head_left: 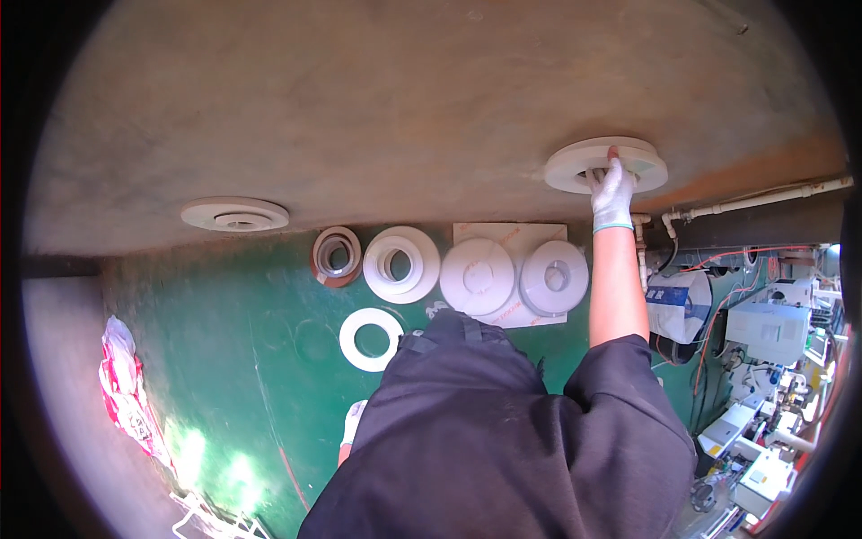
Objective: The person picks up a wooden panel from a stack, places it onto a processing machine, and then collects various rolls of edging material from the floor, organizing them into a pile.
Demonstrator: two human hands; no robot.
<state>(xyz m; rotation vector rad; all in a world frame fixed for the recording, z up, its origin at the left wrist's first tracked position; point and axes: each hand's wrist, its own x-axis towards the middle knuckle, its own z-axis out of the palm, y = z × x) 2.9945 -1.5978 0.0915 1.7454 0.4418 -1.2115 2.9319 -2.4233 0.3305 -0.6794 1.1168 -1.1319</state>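
Observation:
My right hand [612, 193], in a white glove, reaches out to a thick white ring [561, 168] at the brown wall. The thumb lies over the ring and the fingers go into its centre hole. Another white disc seems to be set under or behind the ring, but my hand hides part of it. My left hand [354, 420], also gloved, hangs low beside my body. Most of its fingers are hidden by my dark clothing. Nearest to it on the green floor lies a flat white ring [349, 342].
Another white stepped ring [199, 214] is at the brown wall [377, 117] on the left. Along its foot lie a brown-edged ring [321, 267], a white ring [374, 263] and two pale discs [462, 289] on a white sheet [521, 232]. A pipe [763, 205] and machines [768, 331] stand right.

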